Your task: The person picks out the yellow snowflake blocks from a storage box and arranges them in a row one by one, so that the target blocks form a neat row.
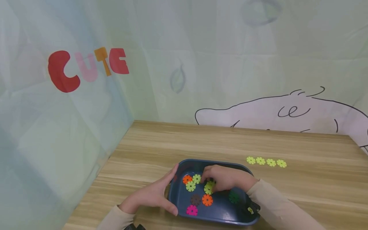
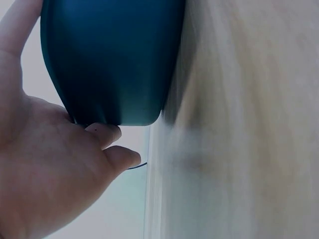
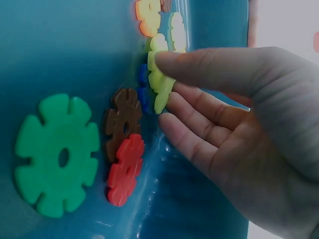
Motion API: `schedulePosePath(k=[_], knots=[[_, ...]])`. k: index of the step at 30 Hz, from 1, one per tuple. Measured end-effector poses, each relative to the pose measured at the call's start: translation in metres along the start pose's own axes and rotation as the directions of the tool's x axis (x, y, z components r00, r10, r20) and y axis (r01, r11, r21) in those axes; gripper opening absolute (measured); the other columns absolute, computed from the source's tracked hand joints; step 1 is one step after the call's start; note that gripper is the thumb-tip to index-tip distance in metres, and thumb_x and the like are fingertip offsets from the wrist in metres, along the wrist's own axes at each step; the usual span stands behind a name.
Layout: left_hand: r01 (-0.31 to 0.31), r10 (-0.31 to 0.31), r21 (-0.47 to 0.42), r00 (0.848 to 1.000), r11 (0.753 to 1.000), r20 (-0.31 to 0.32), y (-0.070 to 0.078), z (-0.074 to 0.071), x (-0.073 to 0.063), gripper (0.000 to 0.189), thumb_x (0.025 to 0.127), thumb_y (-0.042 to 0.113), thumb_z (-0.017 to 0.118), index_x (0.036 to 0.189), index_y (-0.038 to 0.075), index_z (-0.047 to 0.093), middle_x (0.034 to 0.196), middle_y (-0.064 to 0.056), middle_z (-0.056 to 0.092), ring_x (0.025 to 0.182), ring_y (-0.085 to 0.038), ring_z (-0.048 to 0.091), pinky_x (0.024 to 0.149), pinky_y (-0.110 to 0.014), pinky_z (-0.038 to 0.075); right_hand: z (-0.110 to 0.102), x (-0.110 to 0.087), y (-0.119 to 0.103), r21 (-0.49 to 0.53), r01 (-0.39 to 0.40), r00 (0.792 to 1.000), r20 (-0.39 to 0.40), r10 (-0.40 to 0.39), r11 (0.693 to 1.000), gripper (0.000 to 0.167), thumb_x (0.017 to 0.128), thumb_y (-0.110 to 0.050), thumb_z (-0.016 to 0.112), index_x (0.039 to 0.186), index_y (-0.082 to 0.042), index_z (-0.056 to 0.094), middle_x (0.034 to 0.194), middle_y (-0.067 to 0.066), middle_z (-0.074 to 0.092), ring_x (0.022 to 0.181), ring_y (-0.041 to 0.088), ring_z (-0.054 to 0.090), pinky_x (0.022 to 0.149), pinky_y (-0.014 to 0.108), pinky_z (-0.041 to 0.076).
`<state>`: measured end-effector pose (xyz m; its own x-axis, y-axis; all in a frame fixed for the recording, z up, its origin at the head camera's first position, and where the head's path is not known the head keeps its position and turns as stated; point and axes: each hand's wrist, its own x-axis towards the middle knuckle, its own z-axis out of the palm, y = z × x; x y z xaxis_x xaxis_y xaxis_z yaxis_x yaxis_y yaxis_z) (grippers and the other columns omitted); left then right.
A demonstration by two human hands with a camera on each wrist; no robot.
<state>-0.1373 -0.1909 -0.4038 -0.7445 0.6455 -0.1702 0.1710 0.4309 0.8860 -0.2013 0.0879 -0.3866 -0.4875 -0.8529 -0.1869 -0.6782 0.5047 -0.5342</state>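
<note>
While the left hand (image 1: 152, 195) is splayed, the right (image 1: 225, 178) pinches a notched plastic disc (image 1: 208, 189).

The word "CUTE" (image 1: 90, 76) stands in red, pink and orange letters on the left-hand backdrop (image 1: 51, 134).

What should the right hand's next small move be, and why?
Probably lift the yellow-green disc up out of the tray: the right hand appears to pinch it, the left hand braces the tray's end, and a row of four similar discs lies on the table beyond.
</note>
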Motion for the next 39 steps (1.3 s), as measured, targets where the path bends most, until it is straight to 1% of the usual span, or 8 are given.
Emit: schedulePosePath(k=[9,13,19,22,27,32,34,39], knots=[[0.014,-0.014,-0.007,1.0,1.0,0.001,0.0,0.001,-0.001,0.133,0.068,0.047,0.085,0.154,0.015,-0.012,0.16,-0.018,-0.007,0.146,-0.037,-0.001,0.114,-0.06,0.01,-0.001,-0.001,0.0,0.028,0.03,0.999,-0.037,-0.029,0.999,0.024,0.078,-0.012,0.078,0.102,-0.008,0.073,0.099,-0.006,0.064,0.087,0.003,0.055,0.078,0.02,0.05],[0.008,-0.008,-0.01,1.0,1.0,0.0,-0.001,0.001,-0.001,0.133,0.068,0.047,0.085,0.154,0.015,-0.012,0.161,-0.018,-0.007,0.146,-0.037,-0.001,0.114,-0.061,0.01,-0.001,-0.002,-0.001,0.056,0.049,0.996,-0.075,-0.045,0.997,0.024,0.079,-0.013,0.077,0.101,-0.007,0.073,0.099,-0.006,0.064,0.086,0.002,0.055,0.077,0.02,0.05],[-0.01,0.01,-0.01,1.0,1.0,-0.004,-0.001,0.002,0.0,0.134,0.068,0.045,0.086,0.154,0.015,-0.012,0.161,-0.018,-0.007,0.146,-0.037,-0.002,0.114,-0.061,0.009,-0.009,-0.009,-0.008,0.121,0.031,0.993,-0.113,-0.017,0.992,0.025,0.08,-0.012,0.075,0.103,-0.005,0.071,0.104,-0.002,0.062,0.088,0.004,0.057,0.075,0.02,0.053],[-0.008,0.008,-0.012,1.0,1.0,-0.004,-0.001,0.002,0.0,0.134,0.068,0.045,0.086,0.155,0.014,-0.011,0.161,-0.018,-0.007,0.146,-0.038,-0.002,0.114,-0.061,0.009,-0.017,-0.014,-0.011,0.106,0.047,0.99,-0.139,-0.032,0.993,0.025,0.082,-0.013,0.074,0.104,-0.004,0.07,0.105,0.0,0.063,0.092,0.006,0.057,0.077,0.022,0.053],[0.003,-0.003,-0.009,1.0,1.0,-0.001,-0.001,0.001,0.001,0.134,0.068,0.047,0.085,0.154,0.013,-0.011,0.161,-0.017,-0.006,0.146,-0.037,-0.001,0.114,-0.061,0.01,-0.033,-0.024,-0.016,0.057,0.103,0.972,-0.219,-0.088,0.993,0.022,0.083,-0.014,0.075,0.103,-0.007,0.07,0.104,0.002,0.063,0.089,0.008,0.059,0.077,0.027,0.055],[0.001,-0.001,-0.007,1.0,1.0,-0.002,0.0,0.002,0.001,0.134,0.068,0.047,0.085,0.155,0.015,-0.011,0.161,-0.017,-0.006,0.146,-0.038,-0.002,0.114,-0.061,0.01,-0.05,-0.043,-0.017,0.012,0.107,0.952,-0.289,-0.099,0.994,0.019,0.082,-0.013,0.075,0.101,-0.011,0.071,0.101,-0.003,0.063,0.088,0.008,0.059,0.076,0.029,0.056],[0.0,0.0,-0.003,1.0,1.0,-0.006,0.0,0.002,0.0,0.134,0.067,0.047,0.086,0.155,0.014,-0.011,0.161,-0.018,-0.006,0.146,-0.038,-0.002,0.114,-0.061,0.009,-0.056,-0.053,-0.014,0.004,0.093,0.945,-0.316,-0.087,0.996,0.019,0.083,-0.013,0.075,0.101,-0.011,0.071,0.1,-0.003,0.062,0.088,0.009,0.058,0.077,0.03,0.056],[-0.001,0.001,0.006,1.0,1.0,-0.013,0.0,0.002,0.0,0.135,0.067,0.046,0.086,0.155,0.013,-0.011,0.16,-0.019,-0.006,0.146,-0.039,-0.001,0.114,-0.061,0.01,-0.068,-0.084,-0.001,-0.036,0.074,0.906,-0.415,-0.082,0.997,0.019,0.082,-0.011,0.076,0.101,-0.01,0.07,0.099,-0.002,0.062,0.088,0.011,0.057,0.074,0.03,0.056]])
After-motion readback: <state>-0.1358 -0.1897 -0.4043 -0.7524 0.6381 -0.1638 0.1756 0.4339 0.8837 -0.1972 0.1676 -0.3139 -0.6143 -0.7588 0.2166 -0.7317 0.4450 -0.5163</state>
